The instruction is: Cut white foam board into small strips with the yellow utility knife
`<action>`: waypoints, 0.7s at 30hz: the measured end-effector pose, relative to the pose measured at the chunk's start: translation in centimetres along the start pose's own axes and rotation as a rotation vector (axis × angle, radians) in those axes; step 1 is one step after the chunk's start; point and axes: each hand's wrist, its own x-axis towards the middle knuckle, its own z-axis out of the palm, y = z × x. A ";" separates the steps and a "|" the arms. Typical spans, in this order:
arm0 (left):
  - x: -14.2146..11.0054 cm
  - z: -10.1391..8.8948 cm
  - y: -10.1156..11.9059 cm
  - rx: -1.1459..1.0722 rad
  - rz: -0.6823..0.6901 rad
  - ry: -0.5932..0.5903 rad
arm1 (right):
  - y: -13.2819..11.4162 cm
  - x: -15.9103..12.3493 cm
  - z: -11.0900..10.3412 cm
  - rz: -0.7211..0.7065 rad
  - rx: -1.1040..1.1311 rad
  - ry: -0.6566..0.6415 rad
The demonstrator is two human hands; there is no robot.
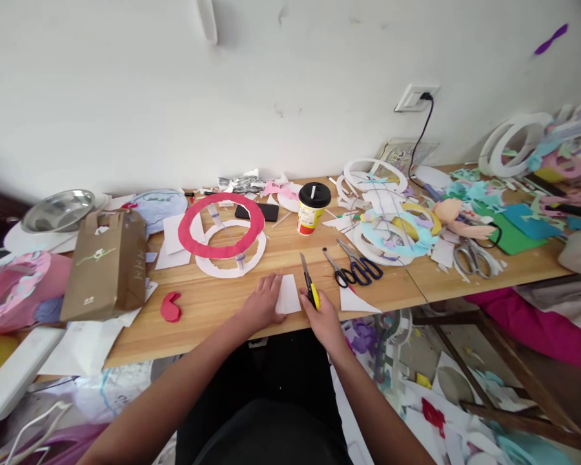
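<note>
Both hands are at the near edge of the bench (213, 297). Fingers together and palm down, the left hand (263, 300) lies across the left side of a small white card (289, 295), with nothing gripped that can be made out from where one stands. Beside the card's right edge, the right hand (322, 316) is closed around the yellow-and-black handle of a utility knife (311, 284), its blade pointing away toward the wall.

The card looks light and fairly stiff, likely to slide or crease at a corner, so it would be best pinned flat by the palm or lifted by its edges. The knife should feel light too, and its ribbed-looking handle is the place to hold, well back from the blade.

Just right of the hands lies a pointed white offcut (356, 301); off to the left, a curved red piece (170, 309). Beyond are black-handled scissors (337, 268) and blue-handled scissors (356, 259). Past them, a red ring (217, 252) sits raised over a white ring (203, 266), with a lidded cup (307, 216) and a dark phone (270, 212) close by. Farthest off, a socket (411, 99) is set in the scuffed wall (150, 97).
</note>
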 end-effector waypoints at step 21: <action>-3.2 -2.8 -2.3 -0.137 0.077 0.163 | 0.2 0.0 0.2 0.034 -0.010 0.065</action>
